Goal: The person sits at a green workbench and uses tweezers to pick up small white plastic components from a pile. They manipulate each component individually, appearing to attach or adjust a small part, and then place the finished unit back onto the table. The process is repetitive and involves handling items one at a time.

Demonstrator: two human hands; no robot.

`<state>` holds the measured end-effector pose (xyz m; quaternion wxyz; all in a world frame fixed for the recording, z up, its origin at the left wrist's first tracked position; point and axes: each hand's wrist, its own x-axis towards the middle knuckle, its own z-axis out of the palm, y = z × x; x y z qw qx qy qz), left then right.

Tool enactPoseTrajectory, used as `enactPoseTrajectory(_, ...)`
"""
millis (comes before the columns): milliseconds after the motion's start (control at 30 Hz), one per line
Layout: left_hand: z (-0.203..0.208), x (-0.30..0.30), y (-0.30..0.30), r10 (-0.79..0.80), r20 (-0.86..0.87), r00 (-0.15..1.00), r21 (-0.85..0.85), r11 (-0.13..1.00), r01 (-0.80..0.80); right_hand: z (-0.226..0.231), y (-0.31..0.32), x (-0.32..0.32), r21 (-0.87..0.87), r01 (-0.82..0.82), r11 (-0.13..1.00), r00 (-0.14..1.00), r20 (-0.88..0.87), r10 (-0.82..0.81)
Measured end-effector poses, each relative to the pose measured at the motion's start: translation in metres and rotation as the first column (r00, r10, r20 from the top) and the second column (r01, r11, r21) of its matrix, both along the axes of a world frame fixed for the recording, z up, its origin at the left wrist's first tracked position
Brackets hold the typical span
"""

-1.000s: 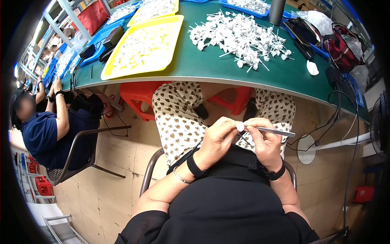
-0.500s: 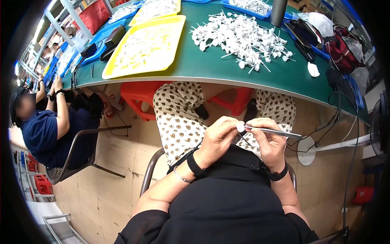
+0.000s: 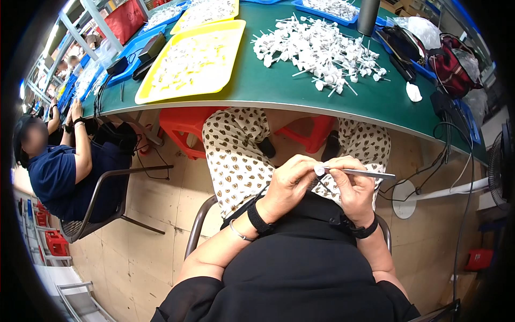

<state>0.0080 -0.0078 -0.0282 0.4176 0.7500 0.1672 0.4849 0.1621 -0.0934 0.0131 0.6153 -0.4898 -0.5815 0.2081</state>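
Observation:
Above my lap, my left hand (image 3: 289, 185) pinches a small white plastic part (image 3: 319, 169) between thumb and fingertips. My right hand (image 3: 355, 188) grips a slim grey metal pair of tweezers (image 3: 370, 174), whose wide end sticks out to the right. The tips meet the white part, though my fingers partly cover the contact. Both wrists wear black bands. On the green table ahead lies a heap of white parts with thin grey stems (image 3: 322, 51). Left of it, a yellow tray (image 3: 233, 56) holds many small pale pieces.
A grey cylinder (image 3: 368, 16) stands behind the heap. Bags (image 3: 453, 61) and cables (image 3: 448, 129) crowd the table's right end, with a fan (image 3: 499, 166) beyond. A co-worker (image 3: 70, 172) sits at the left. Red stools (image 3: 182, 126) are under the table edge (image 3: 300, 107).
The tweezers have tilted slightly toward level, and the white part has turned a little in my left fingers. Both hands stay nearly in place.

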Motion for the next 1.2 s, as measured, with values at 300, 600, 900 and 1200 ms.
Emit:
enactPoseTrajectory(300, -0.001, 0.001, 0.0, -0.01, -0.006, 1.0, -0.009, 1.0, 0.01, 0.003, 0.0, 0.001, 0.032, -0.004, 0.999, 0.999, 0.052, 0.002)
enactPoseTrajectory(600, -0.002, 0.0, 0.0, -0.002, -0.036, 0.999, 0.019, 1.0, 0.003, 0.011, 0.001, 0.002, 0.039, 0.045, 0.998, 0.97, 0.238, -0.053)
enactPoseTrajectory(900, -0.006, 0.0, 0.0, -0.007, -0.051, 0.999, 0.018, 1.0, 0.008, 0.018, 0.003, 0.004, 0.045, 0.013, 0.999, 0.937, 0.348, -0.028)
enactPoseTrajectory(1200, -0.002, -0.002, 0.0, 0.004, -0.08, 0.997, 0.037, 0.999, -0.001, 0.022, 0.003, 0.006, 0.097, -0.039, 0.995, 0.867, 0.499, -0.014)
